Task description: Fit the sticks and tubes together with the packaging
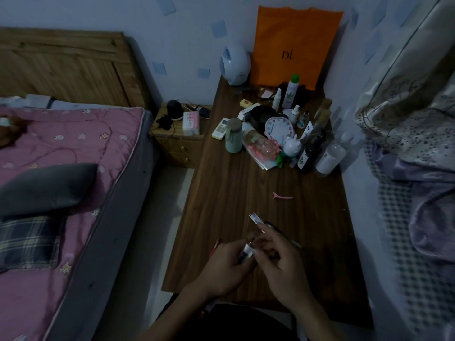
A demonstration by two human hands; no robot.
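Gripping a small tube [247, 252], apparently, left hand [225, 267] fingers curl; right hand [278, 262] pinches its tip.

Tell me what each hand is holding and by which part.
The left hand grips a small dark tube round its lower body. The right hand pinches a small white-labelled box near its lower end.

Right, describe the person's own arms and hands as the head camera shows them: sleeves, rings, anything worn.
Both forearms are bare as far as the picture shows; no sleeve reaches into view. The left hand and the right hand wear no glove, and no ring, watch or bracelet shows, though the dim light could hide small things. The fingernails look short and unpainted. No markings show.
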